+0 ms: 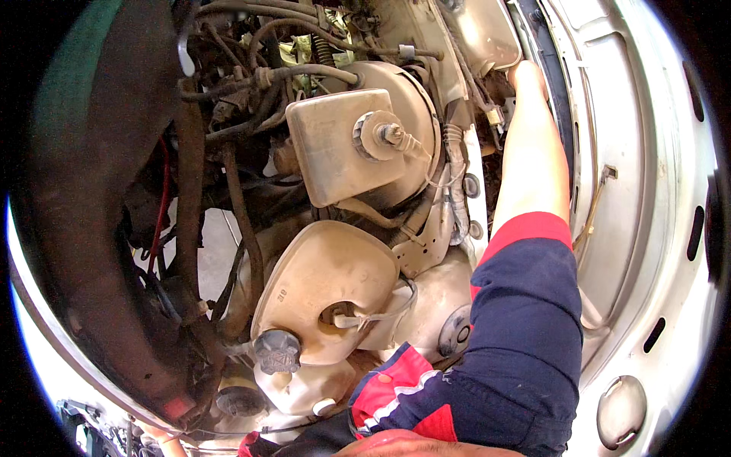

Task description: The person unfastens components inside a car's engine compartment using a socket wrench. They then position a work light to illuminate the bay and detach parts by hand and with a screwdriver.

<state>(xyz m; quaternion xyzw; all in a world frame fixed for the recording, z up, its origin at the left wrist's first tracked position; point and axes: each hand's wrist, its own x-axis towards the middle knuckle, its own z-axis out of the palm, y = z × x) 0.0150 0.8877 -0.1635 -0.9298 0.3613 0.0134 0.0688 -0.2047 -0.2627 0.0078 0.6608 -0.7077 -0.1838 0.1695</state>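
My right arm, in a navy and red sleeve, stretches up the right side of an open engine bay to my right hand point(529, 80), which is at the lower edge of a pale plastic container point(483, 30) at the top. Its fingers are mostly hidden there. Below and left of it are a square reservoir point(327, 152) on a large round booster and a rounded plastic tank point(327, 274) with a black cap point(277, 350). At the lower left edge a sliver of skin, seemingly my left arm point(164, 442), shows; its fingers are not visible.
Dark hoses point(236, 198) and wiring fill the left and upper middle beside a broad dark band point(91, 190). The white body rim point(624, 190) with a thin rod curves along the right, with an oval fitting point(618, 411) low on it. A round part point(457, 331) sits beside my sleeve.
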